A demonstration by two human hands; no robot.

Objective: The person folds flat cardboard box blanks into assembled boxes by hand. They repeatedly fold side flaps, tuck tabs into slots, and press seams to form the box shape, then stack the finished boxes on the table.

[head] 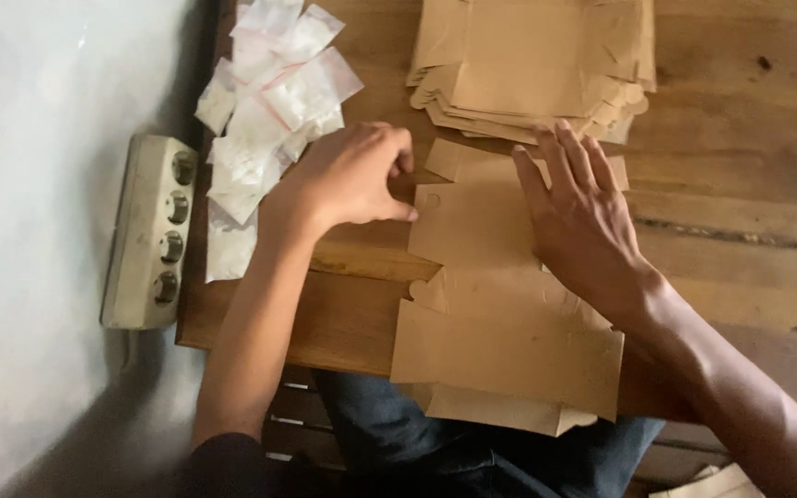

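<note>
A flat brown cardboard box blank [500,314] lies on the wooden table [740,138] and overhangs its near edge. My left hand [352,175] rests at the blank's upper left corner, fingers curled, thumb tip pressing on a small flap. My right hand [583,217] lies flat on the upper right part of the blank, fingers spread and pointing away from me.
A stack of the same brown blanks [532,65] sits at the far edge of the table. A heap of small clear zip bags with white contents [269,101] lies at the table's left end. A white power strip [149,231] lies on the floor beside it.
</note>
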